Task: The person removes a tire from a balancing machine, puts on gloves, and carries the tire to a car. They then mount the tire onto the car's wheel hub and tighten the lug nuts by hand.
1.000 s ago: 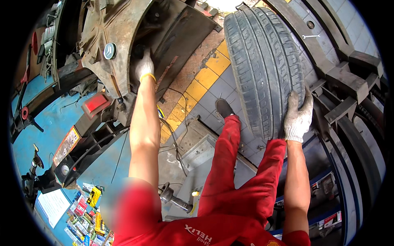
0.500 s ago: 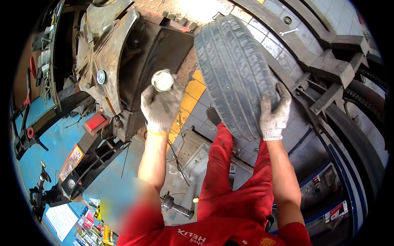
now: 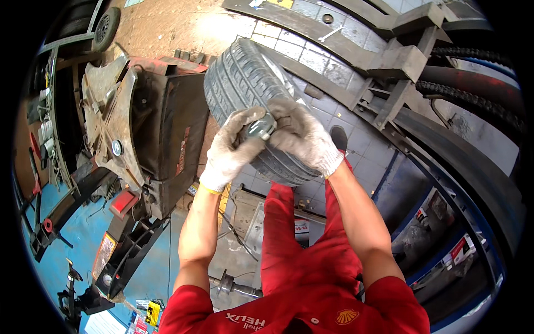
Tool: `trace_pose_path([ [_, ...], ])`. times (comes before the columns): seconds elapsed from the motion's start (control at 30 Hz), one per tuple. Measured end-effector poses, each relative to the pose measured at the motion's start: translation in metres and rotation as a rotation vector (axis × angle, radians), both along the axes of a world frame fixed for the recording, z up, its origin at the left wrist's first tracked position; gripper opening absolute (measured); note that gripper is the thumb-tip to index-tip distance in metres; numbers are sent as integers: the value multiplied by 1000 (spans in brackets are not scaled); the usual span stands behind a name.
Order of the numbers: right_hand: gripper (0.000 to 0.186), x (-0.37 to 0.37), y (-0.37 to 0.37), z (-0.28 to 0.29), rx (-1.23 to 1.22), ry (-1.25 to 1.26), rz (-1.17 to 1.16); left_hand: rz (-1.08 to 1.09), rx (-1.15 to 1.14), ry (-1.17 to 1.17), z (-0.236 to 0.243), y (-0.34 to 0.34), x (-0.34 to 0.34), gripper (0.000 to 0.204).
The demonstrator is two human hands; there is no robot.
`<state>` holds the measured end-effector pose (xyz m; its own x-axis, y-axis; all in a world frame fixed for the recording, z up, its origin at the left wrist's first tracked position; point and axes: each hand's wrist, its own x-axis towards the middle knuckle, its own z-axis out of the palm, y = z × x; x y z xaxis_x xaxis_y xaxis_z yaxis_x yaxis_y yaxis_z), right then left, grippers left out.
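Note:
A small round wheel centre cap, dark and glossy on the side that shows, is held between my two gloved hands. My left hand grips it from the left with curled fingers and thumb. From the right, my right hand pinches its edge; the glove is greyed at the fingers. Right behind the hands a wheel with a black tyre stands upright on the floor, its rim partly showing. Whether the hands touch the tyre, I cannot tell. A second round cap lies on the tyre changer's metal turntable.
The tyre changer stands on the left, with a red pedal-like part below. Metal lift beams run across the upper right, with a wrench on one. A rack with tyres fills the right side.
My right hand has left the tyre and come to the cap, which my left hand has brought rightward and turned over. The view has shifted, and the wheel appears further left.

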<state>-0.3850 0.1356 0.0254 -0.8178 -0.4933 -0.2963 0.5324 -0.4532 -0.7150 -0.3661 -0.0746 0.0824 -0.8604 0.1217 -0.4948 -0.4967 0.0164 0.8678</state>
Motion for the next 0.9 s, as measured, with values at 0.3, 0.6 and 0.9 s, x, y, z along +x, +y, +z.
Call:
trace_pose_path([
  [0.3,66,-23,74,-14,271,113,185,-438,-173,84,-7,43,-36,70],
  [0.6,52,-15,131,-128,-206,-555,-385,-387,-1124,769,-81,82,-74,60],
  [0.9,61,-8,103,-221,116,-784,-307,-381,-1154,600,-69,21,-28,62],
])
